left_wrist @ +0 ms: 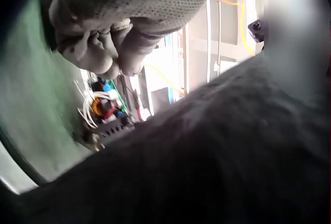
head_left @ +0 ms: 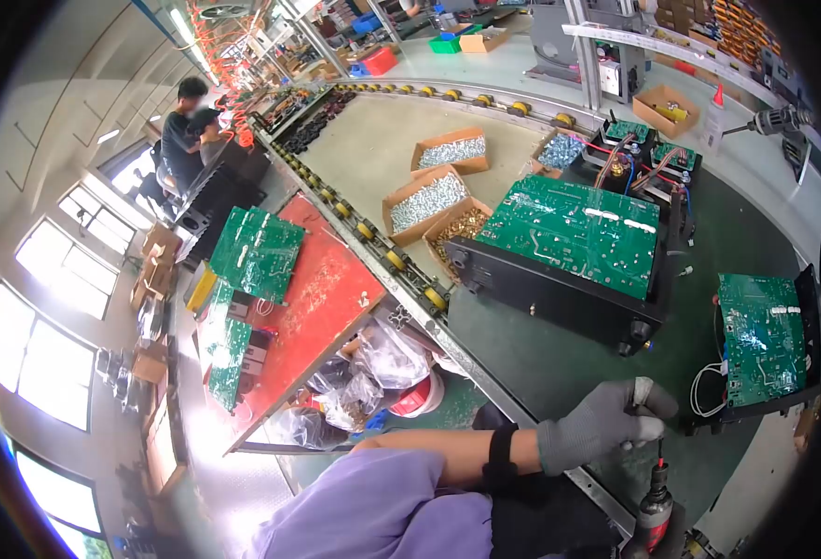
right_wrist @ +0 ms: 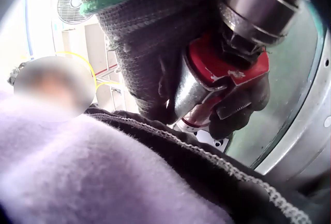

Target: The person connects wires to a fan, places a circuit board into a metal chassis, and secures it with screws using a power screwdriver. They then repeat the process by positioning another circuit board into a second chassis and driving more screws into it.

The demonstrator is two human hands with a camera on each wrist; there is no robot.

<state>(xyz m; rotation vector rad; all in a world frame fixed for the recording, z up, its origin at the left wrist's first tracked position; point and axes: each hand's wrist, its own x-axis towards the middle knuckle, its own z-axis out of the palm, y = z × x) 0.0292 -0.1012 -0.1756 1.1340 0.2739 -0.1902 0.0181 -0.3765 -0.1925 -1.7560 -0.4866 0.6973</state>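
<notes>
My left hand [head_left: 606, 424], in a grey knitted glove, has its fingers curled at the tip of the driver's thin dark bit [head_left: 661, 451]. In the left wrist view, the left hand's gloved fingers [left_wrist: 106, 61] bunch together around the end of a thin dark piece; what sits between the fingertips is hidden. Below it, a red and black power screwdriver [head_left: 655, 512] points upward. My right hand [right_wrist: 227, 113], also gloved, wraps round the red screwdriver body [right_wrist: 227, 63], with a metal hose coupling [right_wrist: 256, 12] at its end.
A black chassis [head_left: 550, 298] topped by a green circuit board [head_left: 574, 233] stands on the bench ahead. Another board unit [head_left: 762, 340] with white wires lies at right. Boxes of screws [head_left: 426, 203] sit behind the chassis. On the left, a red table [head_left: 322, 298] carries more boards.
</notes>
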